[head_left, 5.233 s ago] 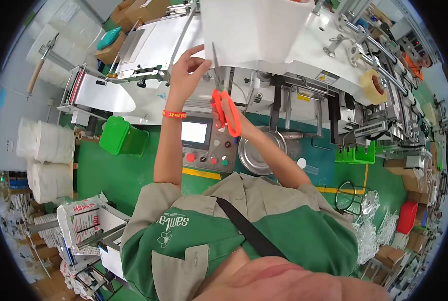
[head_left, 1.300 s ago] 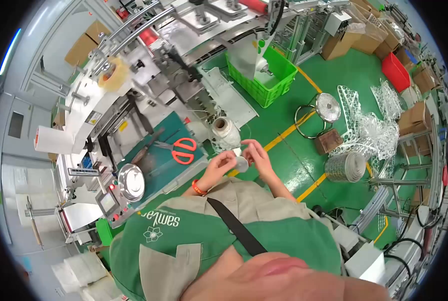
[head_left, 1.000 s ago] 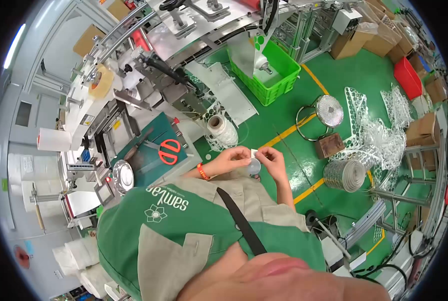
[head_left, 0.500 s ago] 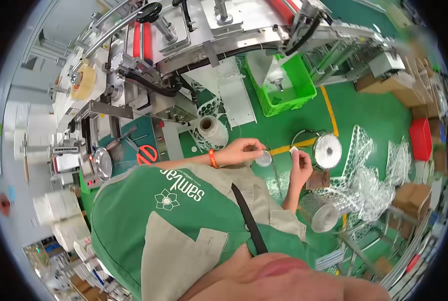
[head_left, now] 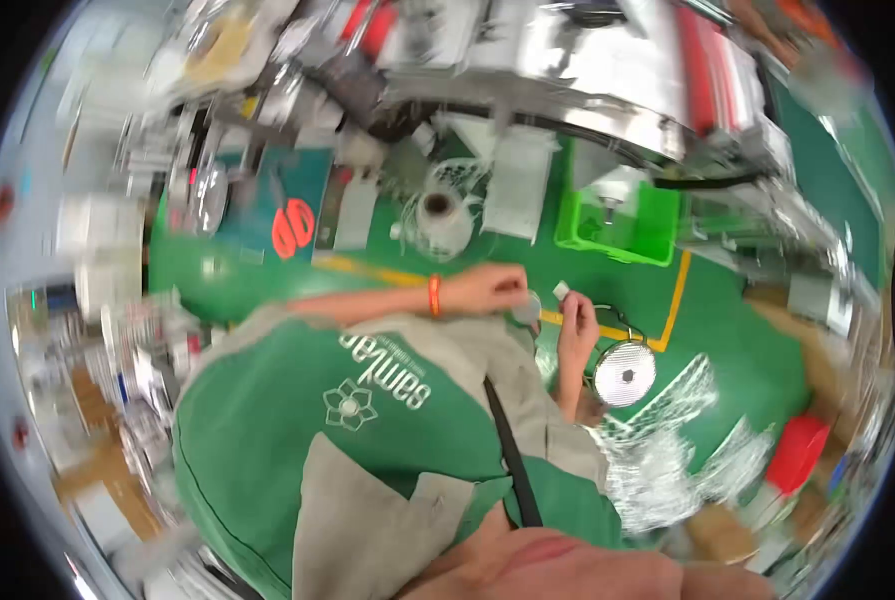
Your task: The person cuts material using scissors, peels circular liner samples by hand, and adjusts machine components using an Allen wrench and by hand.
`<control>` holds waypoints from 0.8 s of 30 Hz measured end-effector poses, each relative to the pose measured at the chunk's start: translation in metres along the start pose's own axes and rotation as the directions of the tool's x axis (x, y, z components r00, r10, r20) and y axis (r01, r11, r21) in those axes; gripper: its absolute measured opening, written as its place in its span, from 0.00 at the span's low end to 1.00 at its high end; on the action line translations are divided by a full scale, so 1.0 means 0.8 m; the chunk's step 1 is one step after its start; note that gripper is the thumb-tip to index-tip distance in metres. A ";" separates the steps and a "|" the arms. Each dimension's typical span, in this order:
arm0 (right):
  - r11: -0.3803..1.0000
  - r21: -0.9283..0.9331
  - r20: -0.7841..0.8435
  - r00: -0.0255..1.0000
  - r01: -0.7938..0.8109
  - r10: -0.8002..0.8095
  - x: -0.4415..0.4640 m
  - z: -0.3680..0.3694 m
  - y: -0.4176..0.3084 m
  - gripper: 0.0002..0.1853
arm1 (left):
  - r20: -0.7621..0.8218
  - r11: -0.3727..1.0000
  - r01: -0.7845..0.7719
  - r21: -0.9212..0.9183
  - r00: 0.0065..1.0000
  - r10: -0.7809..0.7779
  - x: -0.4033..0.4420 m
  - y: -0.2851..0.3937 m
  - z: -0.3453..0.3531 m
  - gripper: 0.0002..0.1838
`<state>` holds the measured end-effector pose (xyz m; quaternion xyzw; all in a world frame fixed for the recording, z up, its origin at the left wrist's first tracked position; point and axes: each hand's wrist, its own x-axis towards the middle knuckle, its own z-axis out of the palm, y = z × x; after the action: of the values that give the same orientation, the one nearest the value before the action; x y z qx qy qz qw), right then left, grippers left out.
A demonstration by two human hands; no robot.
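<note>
My left hand (head_left: 485, 289), with an orange band at the wrist, is closed in a pinch on a small translucent round disc (head_left: 531, 309). The disc is blurred, and part of it is behind my fingers. Just to the right, my right hand (head_left: 575, 326) is raised and pinches a small white piece (head_left: 561, 290) between fingertips and thumb. What that piece is cannot be made out. The two hands are apart, in front of my body. Close by my right hand is a round perforated metal disc (head_left: 625, 374) with a dark rim.
A machine (head_left: 607, 90) with red rollers runs across the top. Below it are a bright green crate (head_left: 622, 240) and a wound roll (head_left: 439, 225). Orange-handled scissors (head_left: 292, 228) lie on a mat at left. Perforated white web (head_left: 657, 470) is heaped at lower right, near a red bin (head_left: 797, 452).
The whole view has turned and is blurred, so the surroundings have shifted. My right hand appears nearer my left. Both hands keep their pinches.
</note>
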<state>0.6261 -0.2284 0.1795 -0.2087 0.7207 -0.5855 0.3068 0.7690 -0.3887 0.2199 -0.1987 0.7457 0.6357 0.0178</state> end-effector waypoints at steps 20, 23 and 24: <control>0.787 0.531 0.270 0.818 0.314 -0.508 0.044 0.074 -0.250 0.04 | -0.873 0.861 -0.485 -0.155 0.475 0.110 -0.037 0.183 -0.038 0.13; 0.766 0.592 0.175 0.887 0.251 -0.427 0.039 0.042 -0.261 0.06 | -0.819 0.767 -0.586 -0.262 0.555 0.145 -0.019 0.214 -0.023 0.11; 0.778 0.588 0.145 0.917 0.223 -0.372 0.040 0.027 -0.260 0.06 | -0.791 0.755 -0.589 -0.290 0.591 0.158 -0.013 0.212 -0.025 0.10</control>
<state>0.6059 -0.3122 0.3729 -0.2945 0.4295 -0.7802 0.3464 0.7291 -0.3857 0.3863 -0.2609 0.5106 0.6686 -0.4735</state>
